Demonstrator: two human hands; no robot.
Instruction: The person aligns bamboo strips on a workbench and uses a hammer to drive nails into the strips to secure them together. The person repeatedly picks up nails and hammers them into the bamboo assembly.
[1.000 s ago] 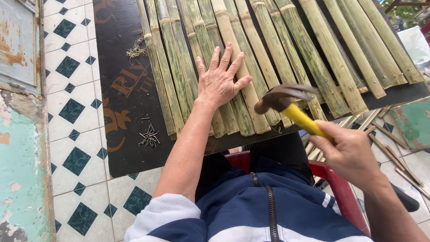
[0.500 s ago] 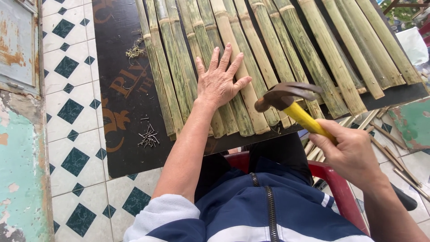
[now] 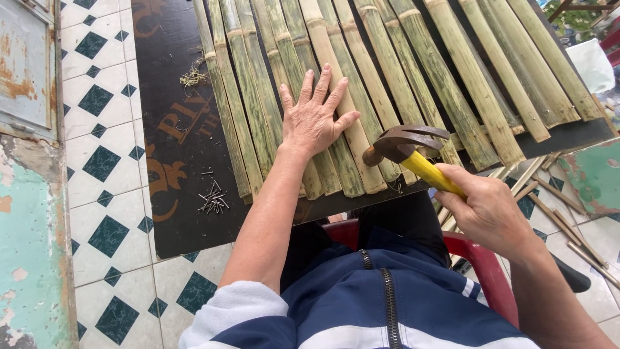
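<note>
Gripped in the right hand [image 3: 487, 210], a yellow-handled claw hammer with a rusty steel head [image 3: 403, 143] hovers over the near ends of split green bamboo slats [image 3: 336, 84] lying side by side on a dark printed board [image 3: 171, 123]. Flat, fingers spread, the left hand [image 3: 314, 119] presses the slats, holding nothing. Small loose nails [image 3: 213, 197] lie on bare board leftward.

Dark board [image 3: 174, 194] on tiled floor [image 3: 103, 213] — split bamboo slats [image 3: 387, 71], small nail pile [image 3: 213, 200].
</note>
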